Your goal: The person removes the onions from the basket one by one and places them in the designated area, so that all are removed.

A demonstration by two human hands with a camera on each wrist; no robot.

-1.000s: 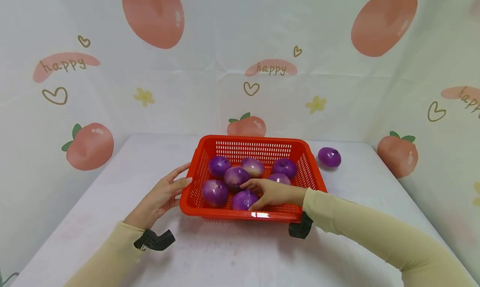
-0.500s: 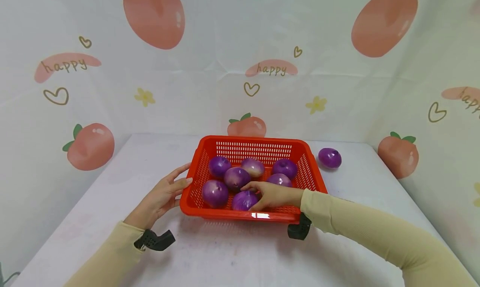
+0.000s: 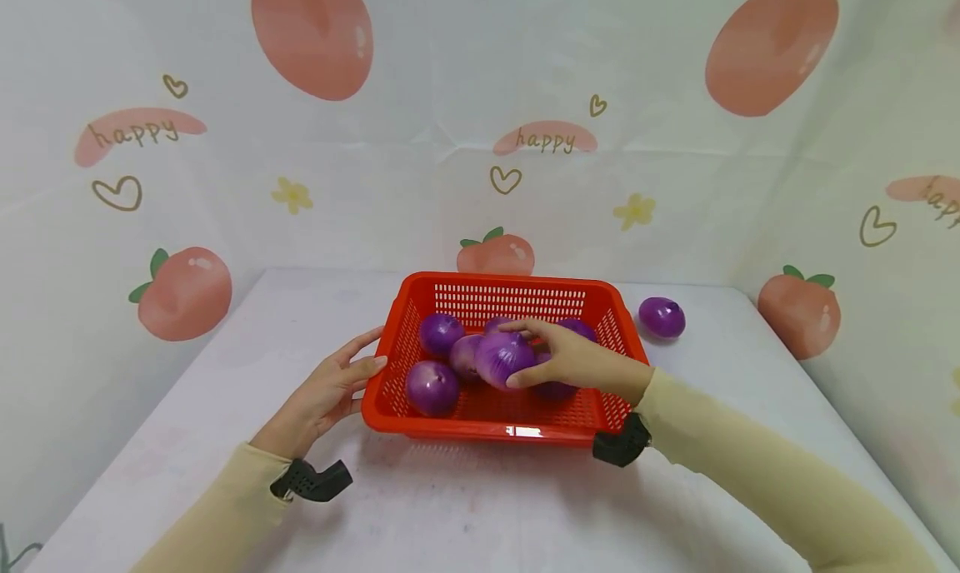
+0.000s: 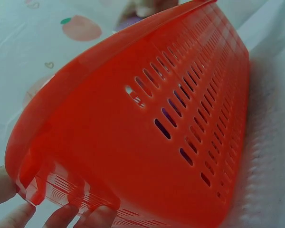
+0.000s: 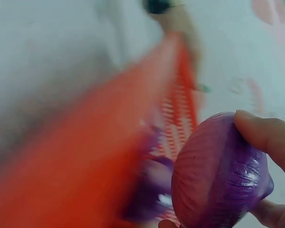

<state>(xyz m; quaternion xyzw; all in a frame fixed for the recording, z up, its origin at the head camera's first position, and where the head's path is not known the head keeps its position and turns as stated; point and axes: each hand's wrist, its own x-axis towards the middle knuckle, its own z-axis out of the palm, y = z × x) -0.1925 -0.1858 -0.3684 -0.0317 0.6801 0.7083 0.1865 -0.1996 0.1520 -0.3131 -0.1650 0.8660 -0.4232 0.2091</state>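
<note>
My right hand (image 3: pixel 573 358) grips a purple onion (image 3: pixel 501 361), thumb at the near side and fingers over the far side, raised above the other onions in the red plastic basket (image 3: pixel 442 426). Up close in the right wrist view, the held onion (image 5: pixel 216 175) shows streaked pink and purple skin. With its thumb on the rim and its fingers against the outside, my left hand (image 3: pixel 330 390) holds the basket's left end. Several onions lie inside, among them one at the front left (image 3: pixel 432 387) and one at the back left (image 3: pixel 441 334); the right hand partly hides others.
Beyond the basket's right end, a single purple onion (image 3: pixel 662 318) lies on the white-covered table (image 3: pixel 420 506). A white cloth backdrop (image 3: pixel 390 198) printed with fruit, hearts and words stands behind and at both sides.
The right hand has lifted the onion from the front of the basket, up and slightly back over the others. The left hand stays on the rim, and the basket has hardly moved.
</note>
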